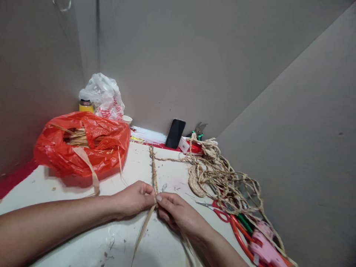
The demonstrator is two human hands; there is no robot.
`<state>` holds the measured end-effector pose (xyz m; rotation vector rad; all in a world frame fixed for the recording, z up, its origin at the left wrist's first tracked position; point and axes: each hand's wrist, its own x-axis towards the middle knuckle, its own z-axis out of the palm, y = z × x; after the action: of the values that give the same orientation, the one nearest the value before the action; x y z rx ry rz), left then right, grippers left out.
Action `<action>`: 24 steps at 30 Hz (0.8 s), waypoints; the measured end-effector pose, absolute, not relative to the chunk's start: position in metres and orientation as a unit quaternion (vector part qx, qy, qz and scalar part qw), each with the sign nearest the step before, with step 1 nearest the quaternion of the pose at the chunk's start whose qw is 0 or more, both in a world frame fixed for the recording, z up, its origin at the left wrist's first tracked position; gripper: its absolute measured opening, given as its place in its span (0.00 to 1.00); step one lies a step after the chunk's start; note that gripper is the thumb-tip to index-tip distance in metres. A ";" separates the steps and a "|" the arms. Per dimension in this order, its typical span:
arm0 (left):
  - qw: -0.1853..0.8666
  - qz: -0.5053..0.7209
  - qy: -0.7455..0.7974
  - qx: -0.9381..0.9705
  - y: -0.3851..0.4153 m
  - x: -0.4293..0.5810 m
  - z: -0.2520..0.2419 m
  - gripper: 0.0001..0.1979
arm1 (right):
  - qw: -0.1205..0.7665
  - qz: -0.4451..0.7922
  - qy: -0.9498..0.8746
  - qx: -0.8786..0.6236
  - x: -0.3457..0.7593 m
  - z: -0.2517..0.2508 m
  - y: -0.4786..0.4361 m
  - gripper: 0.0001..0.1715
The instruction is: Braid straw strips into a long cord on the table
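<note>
A braided straw cord [154, 167] runs from the table's far side down to my two hands. My left hand [137, 200] pinches its near end, fingers curled. Pressed close beside it, my right hand [174, 209] grips the same spot between thumb and forefinger. A loose flat straw strand [144, 226] hangs from the pinch toward the near edge, and more pale strands [188, 244] trail below my right hand. At its far end the cord bends toward a heap of braided rope [211, 174] on the right.
Left stands a red plastic bag [111, 159] of straw strips, behind it a yellow bottle [86, 106] and a white bag [104, 92]. A phone [175, 133] leans at the back wall near pruners [200, 129]. Red-handled scissors [219, 212] and a pink glue gun [265, 244] lie right.
</note>
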<state>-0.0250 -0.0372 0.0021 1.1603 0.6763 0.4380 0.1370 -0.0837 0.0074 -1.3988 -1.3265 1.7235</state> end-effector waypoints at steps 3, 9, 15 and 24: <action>0.740 0.184 0.299 0.574 -0.035 -0.025 -0.005 0.17 | 0.252 0.631 -0.513 -0.525 0.140 0.007 -0.082 0.28; 0.600 0.136 0.330 0.716 -0.029 -0.033 0.002 0.14 | 0.270 0.700 -0.427 -0.505 0.140 0.006 -0.080 0.26; 0.427 0.072 0.362 0.826 -0.032 -0.040 0.035 0.14 | 0.351 0.702 -0.340 -0.518 0.127 0.007 -0.089 0.23; 0.132 -0.068 0.315 0.937 -0.070 -0.033 0.038 0.10 | 0.405 0.718 -0.262 -0.501 0.114 0.001 -0.099 0.24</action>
<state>-0.0332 -0.0701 0.0377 2.7192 0.9151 -0.1974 0.1140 -0.0990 0.0011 -1.2651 -0.6607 1.8121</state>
